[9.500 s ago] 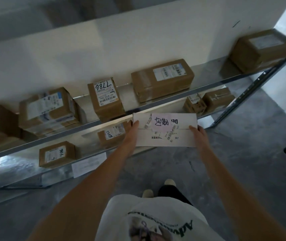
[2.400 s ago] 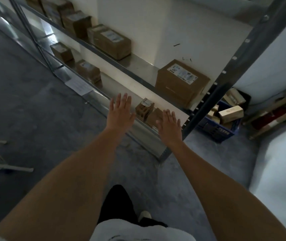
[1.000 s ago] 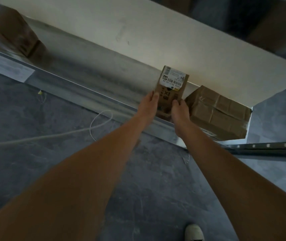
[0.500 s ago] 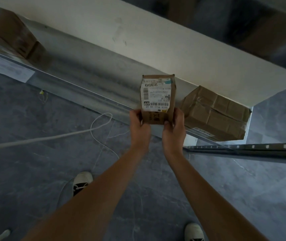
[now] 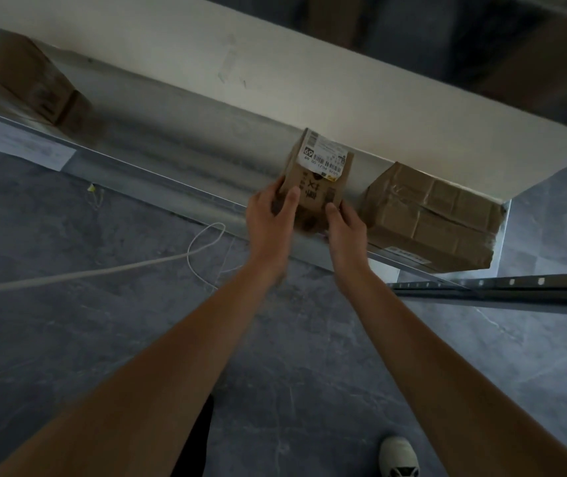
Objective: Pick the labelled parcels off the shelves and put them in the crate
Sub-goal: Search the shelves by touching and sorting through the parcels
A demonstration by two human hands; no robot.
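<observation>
Both arms reach forward; the left hand [image 5: 270, 215] and right hand [image 5: 345, 228] grip a small parcel [image 5: 316, 180] between them, thumbs on top.

A low metal shelf [image 5: 185, 166] is running aslant along the white wall. A taped brown box [image 5: 430, 218] is sitting at its right end, overhanging the front edge. Another brown box [image 5: 24, 77], blurred, is resting at the left end, with a white paper sheet [image 5: 25, 144] lying against the front edge. On the grey floor [image 5: 68, 339], a white cord [image 5: 103, 270] is looping before the shelf.
</observation>
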